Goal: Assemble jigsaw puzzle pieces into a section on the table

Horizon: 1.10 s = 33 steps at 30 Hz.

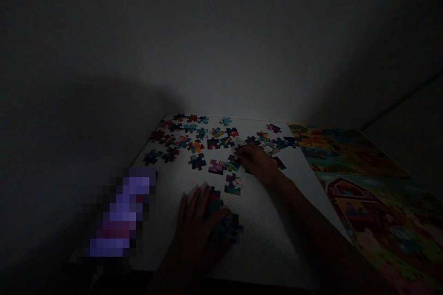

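Observation:
The scene is very dark. My left hand [199,221] lies flat with fingers stretched out on a joined cluster of puzzle pieces [226,228] near the front of a white table [263,230]. My right hand [258,161] reaches forward with fingers curled over loose pieces at the middle of the table. What it grips, if anything, is hidden. Several loose colourful puzzle pieces [197,142] are scattered across the far half of the table. A small joined pair [233,184] lies between my hands.
A colourful puzzle box lid or picture sheet [363,193] lies along the table's right side. A blurred purple object [121,216] sits at the table's left front. A plain wall rises behind the table's far edge.

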### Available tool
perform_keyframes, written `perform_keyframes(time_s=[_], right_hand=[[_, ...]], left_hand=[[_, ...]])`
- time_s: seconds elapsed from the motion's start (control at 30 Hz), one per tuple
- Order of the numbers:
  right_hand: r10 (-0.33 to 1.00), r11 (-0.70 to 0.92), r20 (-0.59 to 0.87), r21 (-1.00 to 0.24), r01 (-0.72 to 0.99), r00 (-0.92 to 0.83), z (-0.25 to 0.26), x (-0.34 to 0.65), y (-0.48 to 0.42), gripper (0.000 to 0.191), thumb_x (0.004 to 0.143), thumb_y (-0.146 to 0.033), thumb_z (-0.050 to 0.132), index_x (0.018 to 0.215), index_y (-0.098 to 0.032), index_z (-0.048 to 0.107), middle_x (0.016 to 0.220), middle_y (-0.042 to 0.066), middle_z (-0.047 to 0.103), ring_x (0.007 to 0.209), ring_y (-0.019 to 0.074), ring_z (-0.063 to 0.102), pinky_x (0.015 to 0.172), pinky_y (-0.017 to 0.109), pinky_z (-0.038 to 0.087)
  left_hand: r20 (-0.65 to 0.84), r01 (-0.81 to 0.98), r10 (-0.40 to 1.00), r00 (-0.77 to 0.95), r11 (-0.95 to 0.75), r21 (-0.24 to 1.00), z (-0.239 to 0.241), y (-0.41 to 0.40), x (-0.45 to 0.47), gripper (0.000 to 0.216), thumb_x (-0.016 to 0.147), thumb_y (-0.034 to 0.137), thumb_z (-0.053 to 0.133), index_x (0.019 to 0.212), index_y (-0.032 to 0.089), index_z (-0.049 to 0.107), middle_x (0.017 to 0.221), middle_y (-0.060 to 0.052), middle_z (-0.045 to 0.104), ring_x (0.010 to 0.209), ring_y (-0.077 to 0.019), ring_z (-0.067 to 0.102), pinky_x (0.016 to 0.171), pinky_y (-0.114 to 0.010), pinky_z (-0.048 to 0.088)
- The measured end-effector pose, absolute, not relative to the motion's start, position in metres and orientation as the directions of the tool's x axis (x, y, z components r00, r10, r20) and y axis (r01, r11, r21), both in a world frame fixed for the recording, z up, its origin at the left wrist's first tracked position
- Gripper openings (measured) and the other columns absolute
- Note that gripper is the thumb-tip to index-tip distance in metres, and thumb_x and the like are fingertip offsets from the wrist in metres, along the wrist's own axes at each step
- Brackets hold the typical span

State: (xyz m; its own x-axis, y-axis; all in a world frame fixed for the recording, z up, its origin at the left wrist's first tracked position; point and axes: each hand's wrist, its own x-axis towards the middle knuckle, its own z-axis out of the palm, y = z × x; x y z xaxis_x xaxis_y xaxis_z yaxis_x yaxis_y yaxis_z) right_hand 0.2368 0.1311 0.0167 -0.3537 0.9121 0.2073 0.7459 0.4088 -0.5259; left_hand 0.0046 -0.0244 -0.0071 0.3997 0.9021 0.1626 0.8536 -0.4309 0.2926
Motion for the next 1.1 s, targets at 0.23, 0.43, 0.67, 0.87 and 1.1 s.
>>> perform_keyframes(time_s=[0.23, 0.43, 0.67, 0.87, 1.1], right_hand=[[0.808, 0.584, 0.377, -0.412, 0.7, -0.453, 0.006, 0.2, 0.114, 0.024, 0.091, -0.03, 0.057, 0.111, -0.019, 0.066, 0.113, 0.011, 0.066, 0.112, 0.0262, 0.055, 0.097, 0.044, 0.042], [0.898, 0.403, 0.349, -0.4, 0.823, -0.27, 0.005, 0.23, 0.128, 0.022, 0.091, -0.023, 0.051, 0.104, -0.019, 0.068, 0.11, 0.011, 0.068, 0.109, 0.0294, 0.059, 0.095, 0.048, 0.043], [0.928, 0.164, 0.372, -0.448, 0.879, 0.017, 0.004, 0.275, 0.143, 0.024, 0.085, -0.018, 0.05, 0.098, -0.02, 0.07, 0.109, 0.015, 0.067, 0.105, 0.0322, 0.061, 0.093, 0.05, 0.045], [0.91, 0.366, 0.365, -0.494, 0.789, -0.194, 0.004, 0.235, 0.129, 0.022, 0.086, -0.021, 0.052, 0.1, -0.019, 0.069, 0.106, 0.011, 0.068, 0.105, 0.0275, 0.061, 0.094, 0.044, 0.045], [0.905, 0.4, 0.332, -0.444, 0.802, -0.267, 0.015, 0.23, 0.125, 0.027, 0.081, -0.01, 0.048, 0.095, -0.019, 0.07, 0.104, 0.01, 0.069, 0.103, 0.0243, 0.061, 0.095, 0.04, 0.045]], left_hand=[[0.161, 0.856, 0.906, 0.391, -0.422, 0.299, -0.005, -0.025, 0.007, 0.049, 0.077, 0.045, 0.074, 0.124, 0.036, 0.063, 0.162, -0.005, 0.02, 0.145, -0.0388, 0.021, 0.115, -0.064, 0.018], [0.144, 0.851, 0.908, 0.393, -0.418, 0.317, -0.002, -0.026, 0.006, 0.05, 0.078, 0.045, 0.073, 0.126, 0.037, 0.061, 0.162, -0.003, 0.019, 0.145, -0.0387, 0.022, 0.114, -0.065, 0.019], [0.159, 0.848, 0.904, 0.398, -0.428, 0.312, -0.003, -0.027, 0.005, 0.05, 0.079, 0.041, 0.073, 0.127, 0.036, 0.06, 0.162, -0.005, 0.017, 0.146, -0.0388, 0.02, 0.114, -0.066, 0.019], [0.169, 0.848, 0.905, 0.391, -0.425, 0.316, -0.005, -0.026, 0.006, 0.048, 0.079, 0.044, 0.072, 0.125, 0.036, 0.062, 0.161, -0.005, 0.02, 0.145, -0.0388, 0.022, 0.115, -0.065, 0.018], [0.204, 0.85, 0.896, 0.394, -0.44, 0.291, -0.009, -0.026, 0.005, 0.045, 0.08, 0.041, 0.071, 0.123, 0.037, 0.063, 0.161, -0.002, 0.021, 0.145, -0.0368, 0.023, 0.115, -0.063, 0.019]])
